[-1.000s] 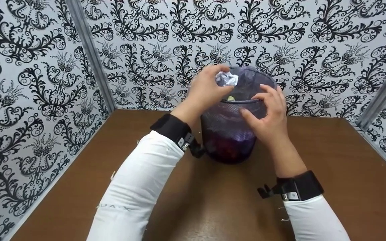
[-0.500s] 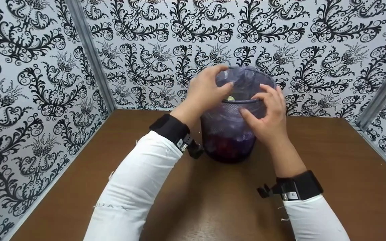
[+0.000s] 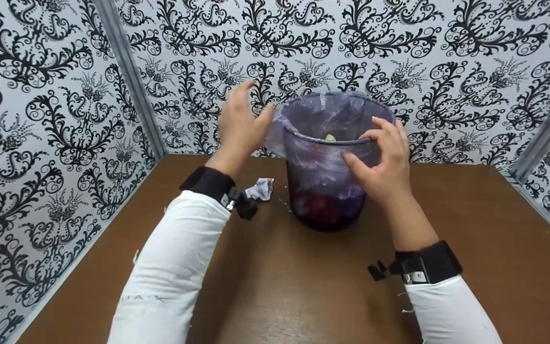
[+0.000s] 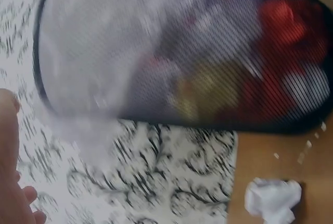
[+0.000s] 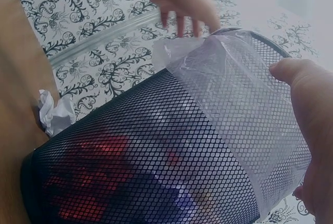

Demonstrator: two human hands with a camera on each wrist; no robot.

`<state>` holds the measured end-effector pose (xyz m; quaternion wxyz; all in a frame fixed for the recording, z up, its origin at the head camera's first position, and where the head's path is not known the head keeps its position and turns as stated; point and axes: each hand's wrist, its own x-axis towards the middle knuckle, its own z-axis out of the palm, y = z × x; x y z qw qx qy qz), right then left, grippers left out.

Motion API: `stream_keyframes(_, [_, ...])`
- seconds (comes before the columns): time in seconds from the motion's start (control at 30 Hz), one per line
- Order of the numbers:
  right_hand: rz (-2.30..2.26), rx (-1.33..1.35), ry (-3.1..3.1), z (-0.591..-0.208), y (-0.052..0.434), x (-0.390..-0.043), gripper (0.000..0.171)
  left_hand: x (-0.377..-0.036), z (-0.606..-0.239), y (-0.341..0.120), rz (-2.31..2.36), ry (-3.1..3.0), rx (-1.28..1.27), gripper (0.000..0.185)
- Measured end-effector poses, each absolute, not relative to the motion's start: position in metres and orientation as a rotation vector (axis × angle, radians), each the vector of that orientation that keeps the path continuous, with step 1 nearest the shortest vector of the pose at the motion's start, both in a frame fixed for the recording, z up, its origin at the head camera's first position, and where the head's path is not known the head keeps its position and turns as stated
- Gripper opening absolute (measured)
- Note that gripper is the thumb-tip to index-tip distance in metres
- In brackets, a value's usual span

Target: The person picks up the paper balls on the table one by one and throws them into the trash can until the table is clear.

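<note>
A dark mesh wastebasket (image 3: 325,177) stands upright on the table, lined with a thin translucent purple bag (image 3: 275,136) folded over its rim. My right hand (image 3: 385,165) grips the near right rim, fingers over the edge and thumb against the outside. To the left of the rim, my left hand (image 3: 241,119) is raised with fingers apart and nothing in it. A crumpled white paper (image 3: 259,189) lies on the table just left of the basket. Red (image 5: 99,166), white and yellowish trash shows through the mesh, and a pale green piece (image 3: 330,137) inside the mouth.
The brown tabletop (image 3: 294,296) extends around the basket. Small white crumbs (image 4: 308,144) lie between basket and paper. Black-and-white patterned walls (image 3: 198,43) with grey corner strips (image 3: 129,71) enclose the table at back and sides.
My left hand let go of a crumpled white paper at the basket's mouth and then moved left, away from it. The paper on the table has come into view. My right hand stayed put.
</note>
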<state>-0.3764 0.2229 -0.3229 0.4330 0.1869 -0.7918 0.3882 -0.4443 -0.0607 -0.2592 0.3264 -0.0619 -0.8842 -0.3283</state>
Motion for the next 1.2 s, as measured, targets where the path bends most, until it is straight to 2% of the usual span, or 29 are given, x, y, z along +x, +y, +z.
stream_keyframes(0.37, [0.927, 0.491, -1.949, -0.325, 0.223, -0.379, 0.04, -0.468, -0.347, -0.083, -0.817, -2.469, 0.022, 0.049])
stream_keyframes(0.6, [0.943, 0.483, -1.961, -0.323, 0.223, -0.379, 0.041, -0.473, -0.39, -0.08, -0.779, -2.697, -0.002, 0.054])
stream_keyframes(0.9, [0.947, 0.468, -1.976, -0.324, 0.223, -0.377, 0.041, -0.472, -0.42, -0.084, -0.86, -2.893, -0.098, 0.044])
stream_keyframes(1.2, [0.965, 0.451, -1.991, -0.324, 0.225, -0.376, 0.041, -0.472, -0.429, -0.084, -0.924, -2.879, -0.211, 0.03])
